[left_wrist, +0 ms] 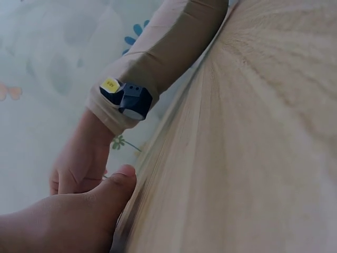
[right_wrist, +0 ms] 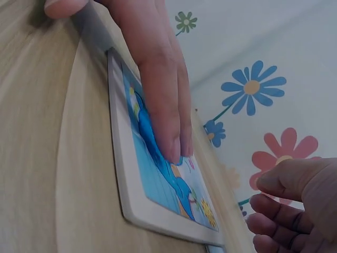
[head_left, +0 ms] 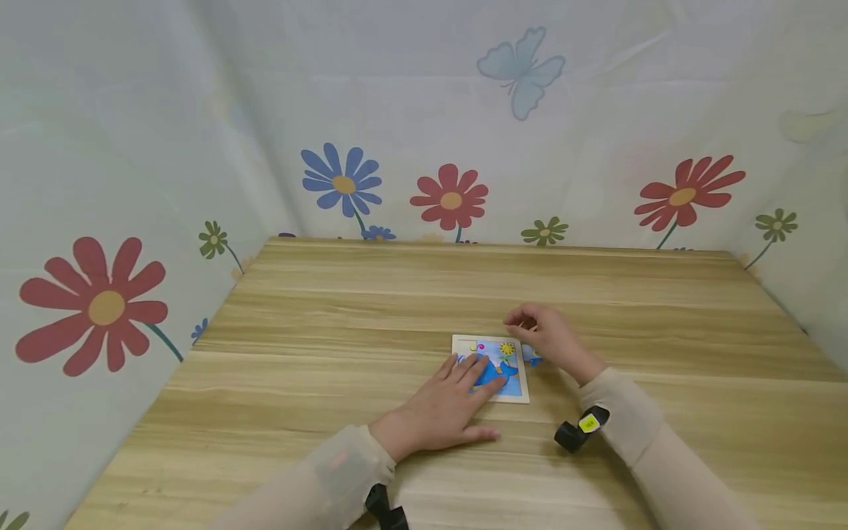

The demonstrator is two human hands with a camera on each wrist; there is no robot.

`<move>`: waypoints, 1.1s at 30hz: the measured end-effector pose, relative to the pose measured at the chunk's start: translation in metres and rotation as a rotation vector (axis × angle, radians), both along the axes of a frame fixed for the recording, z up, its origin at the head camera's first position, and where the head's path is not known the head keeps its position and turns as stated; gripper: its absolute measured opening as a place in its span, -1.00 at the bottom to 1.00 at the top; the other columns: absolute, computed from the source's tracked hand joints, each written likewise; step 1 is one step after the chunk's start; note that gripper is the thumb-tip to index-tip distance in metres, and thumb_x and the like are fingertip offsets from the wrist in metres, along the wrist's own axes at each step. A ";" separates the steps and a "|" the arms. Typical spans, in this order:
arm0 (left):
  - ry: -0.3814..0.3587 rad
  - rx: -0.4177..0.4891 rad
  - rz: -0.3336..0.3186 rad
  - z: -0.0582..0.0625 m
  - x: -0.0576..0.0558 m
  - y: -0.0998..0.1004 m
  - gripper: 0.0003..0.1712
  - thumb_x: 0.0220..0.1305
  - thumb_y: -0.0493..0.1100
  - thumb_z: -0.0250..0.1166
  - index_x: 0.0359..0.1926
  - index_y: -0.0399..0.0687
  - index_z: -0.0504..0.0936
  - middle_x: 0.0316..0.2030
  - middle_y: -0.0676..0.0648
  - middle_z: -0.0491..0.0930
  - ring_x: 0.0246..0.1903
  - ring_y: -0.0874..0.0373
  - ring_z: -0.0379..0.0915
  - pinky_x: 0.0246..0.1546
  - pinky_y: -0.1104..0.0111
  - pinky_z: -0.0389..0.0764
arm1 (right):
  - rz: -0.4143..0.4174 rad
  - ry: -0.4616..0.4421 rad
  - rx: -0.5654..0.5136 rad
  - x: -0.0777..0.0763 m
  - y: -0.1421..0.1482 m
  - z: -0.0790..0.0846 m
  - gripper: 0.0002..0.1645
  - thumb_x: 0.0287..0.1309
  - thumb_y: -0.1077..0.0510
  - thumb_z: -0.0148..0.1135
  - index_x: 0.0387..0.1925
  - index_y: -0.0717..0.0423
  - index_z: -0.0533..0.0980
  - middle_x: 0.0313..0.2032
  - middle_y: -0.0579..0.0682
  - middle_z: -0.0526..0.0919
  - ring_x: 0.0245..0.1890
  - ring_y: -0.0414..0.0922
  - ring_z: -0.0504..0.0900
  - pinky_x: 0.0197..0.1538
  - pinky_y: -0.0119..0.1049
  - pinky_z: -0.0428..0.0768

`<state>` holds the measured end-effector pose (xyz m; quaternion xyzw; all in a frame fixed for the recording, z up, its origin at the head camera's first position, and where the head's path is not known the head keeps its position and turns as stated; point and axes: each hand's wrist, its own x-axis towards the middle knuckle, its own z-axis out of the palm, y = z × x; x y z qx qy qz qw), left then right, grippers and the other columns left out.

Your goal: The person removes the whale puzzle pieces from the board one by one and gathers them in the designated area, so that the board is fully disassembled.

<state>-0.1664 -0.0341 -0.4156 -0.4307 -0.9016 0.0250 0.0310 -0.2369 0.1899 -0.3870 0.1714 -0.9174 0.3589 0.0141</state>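
Observation:
A small square picture puzzle point(head_left: 510, 368) lies on the table in a pale frame, showing a blue whale and a yellow sun. The left hand point(head_left: 444, 405) rests on it with straight, spread fingers, covering its left part. In the right wrist view those fingers point(right_wrist: 160, 105) touch the picture. Just beyond the frame's upper right corner, the right hand point(head_left: 546, 335) is raised with loosely bent fingers; nothing shows between thumb and fingers in the right wrist view. Beside the frame's right edge lies a blue puzzle piece point(head_left: 532, 356), partly hidden by the right hand.
The wood-grain table point(head_left: 331, 316) stretches out on all sides of the puzzle. Behind it and to the left hangs a white curtain point(head_left: 397, 96) printed with flowers and a butterfly. Each wrist wears a black camera mount point(head_left: 579, 430) over a beige sleeve.

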 end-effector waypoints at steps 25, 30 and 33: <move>-0.029 -0.001 -0.015 -0.007 -0.001 -0.002 -0.13 0.34 0.45 -0.19 0.50 0.11 0.05 0.51 -0.19 -0.09 0.51 -0.07 -0.17 0.46 0.02 0.05 | 0.173 0.063 0.112 -0.001 -0.037 -0.017 -0.82 0.16 0.18 0.30 -0.20 0.14 0.64 -0.21 0.02 0.70 -0.17 -0.07 0.57 -0.06 -0.12 0.54; -0.016 0.010 -0.019 -0.008 -0.001 -0.002 -0.13 0.34 0.45 -0.18 0.50 0.10 0.06 0.51 -0.20 -0.10 0.51 -0.07 -0.17 0.46 0.02 0.05 | 0.159 0.097 0.156 0.001 -0.040 -0.019 -0.84 0.16 0.18 0.29 -0.21 0.10 0.65 -0.19 0.04 0.67 -0.07 0.03 0.54 0.08 0.02 0.47; 0.001 0.016 -0.024 -0.010 -0.002 -0.002 -0.13 0.33 0.45 -0.17 0.49 0.10 0.08 0.51 -0.20 -0.07 0.50 -0.07 -0.16 0.45 0.02 0.07 | 0.150 0.111 0.179 0.003 -0.040 -0.019 -0.85 0.17 0.17 0.28 -0.22 0.09 0.64 -0.18 0.05 0.63 -0.05 0.06 0.50 0.09 0.04 0.46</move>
